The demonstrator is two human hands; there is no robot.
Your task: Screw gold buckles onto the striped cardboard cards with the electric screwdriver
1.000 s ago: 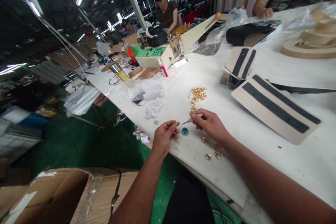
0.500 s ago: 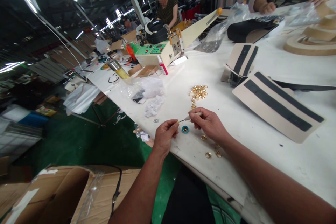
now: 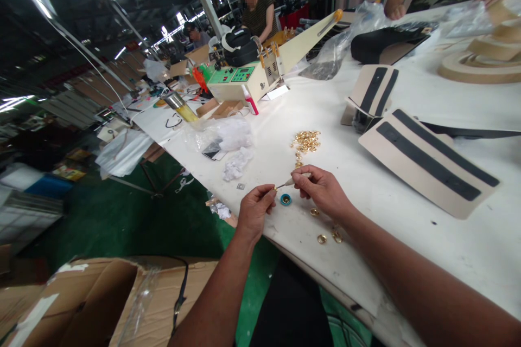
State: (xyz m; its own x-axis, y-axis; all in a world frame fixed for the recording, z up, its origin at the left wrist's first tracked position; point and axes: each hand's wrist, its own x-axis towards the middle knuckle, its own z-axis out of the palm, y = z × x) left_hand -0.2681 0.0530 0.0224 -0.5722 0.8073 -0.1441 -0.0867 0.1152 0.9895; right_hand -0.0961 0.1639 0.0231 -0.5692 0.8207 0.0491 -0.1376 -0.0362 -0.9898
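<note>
Near the table's front edge, my left hand (image 3: 257, 206) pinches a small gold metal piece (image 3: 275, 188) between thumb and fingertips; its exact kind is too small to make out. My right hand (image 3: 319, 187) is closed round the pale handle of a small screwdriver (image 3: 290, 182), whose thin shaft points left and meets the gold piece. Just below the shaft sits a small round teal container (image 3: 285, 199) with something gold inside. Gold rings (image 3: 322, 239) lie loose beside my right wrist. Beyond my hands is a heap of small gold fittings (image 3: 307, 141).
Beige panels with black strips (image 3: 429, 162) lie on the right of the white table (image 3: 407, 265). Crumpled plastic (image 3: 238, 162) rests left of the heap. A machine with a green control panel (image 3: 236, 80) stands farther back. An open cardboard box (image 3: 97, 298) is at lower left. Co-workers sit beyond.
The whole view has shifted slightly. My hands keep almost the same pose, with the screwdriver tip still at the gold piece.
</note>
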